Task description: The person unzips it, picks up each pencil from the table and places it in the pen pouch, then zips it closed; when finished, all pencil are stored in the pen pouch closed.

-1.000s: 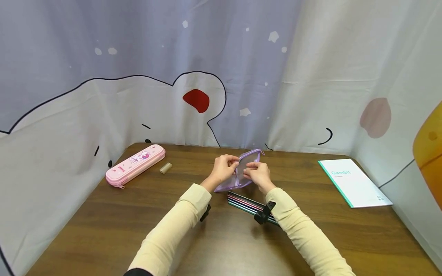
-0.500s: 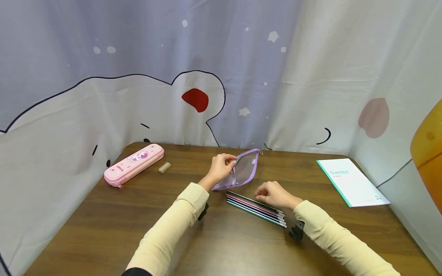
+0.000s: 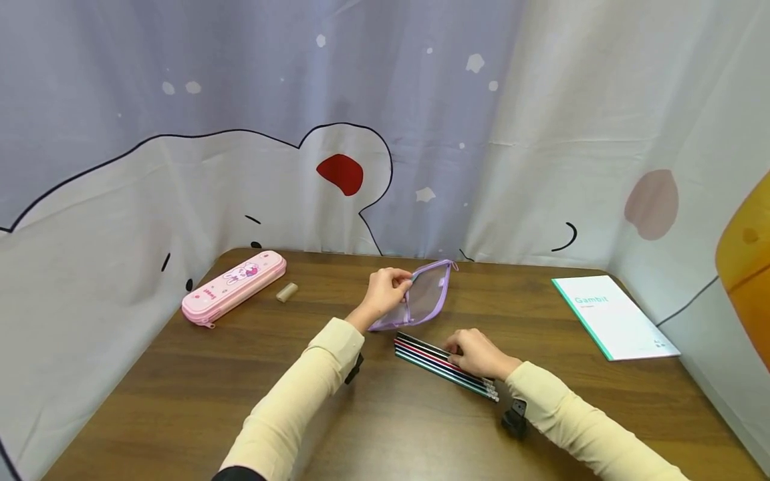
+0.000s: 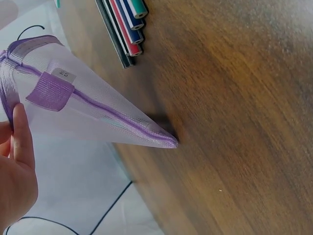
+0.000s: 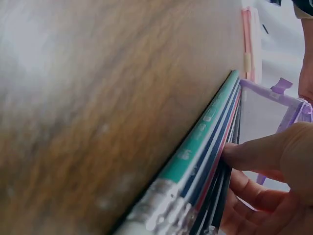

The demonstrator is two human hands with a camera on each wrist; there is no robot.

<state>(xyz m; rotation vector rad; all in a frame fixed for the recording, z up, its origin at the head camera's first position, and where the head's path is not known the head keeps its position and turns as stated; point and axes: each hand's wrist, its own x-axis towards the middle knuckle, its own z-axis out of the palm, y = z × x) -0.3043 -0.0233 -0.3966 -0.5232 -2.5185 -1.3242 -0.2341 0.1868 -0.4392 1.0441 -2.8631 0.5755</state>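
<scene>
My left hand (image 3: 383,295) pinches the upper edge of a purple-trimmed mesh zipper pouch (image 3: 430,294), which stands propped and tilted on the table. In the left wrist view the pouch's purple tab (image 4: 50,92) and a lower corner touching the wood show. Just in front of the pouch lies a row of several pencils (image 3: 421,355), green, dark blue, red and black, with erasers toward the right. My right hand (image 3: 479,354) is at the far side of the row, thumb (image 5: 237,155) and curled fingers around a black pencil (image 5: 222,188) at its edge.
A pink pencil case (image 3: 234,287) lies at the back left, with a small beige eraser (image 3: 287,292) beside it. At the right rests a white booklet (image 3: 613,318) with a green spine. A patterned curtain (image 3: 289,187) hangs behind the table.
My right hand has left the pouch, moved down and right to the pencils and taken hold at the row's far edge. The left hand keeps its grip on the pouch.
</scene>
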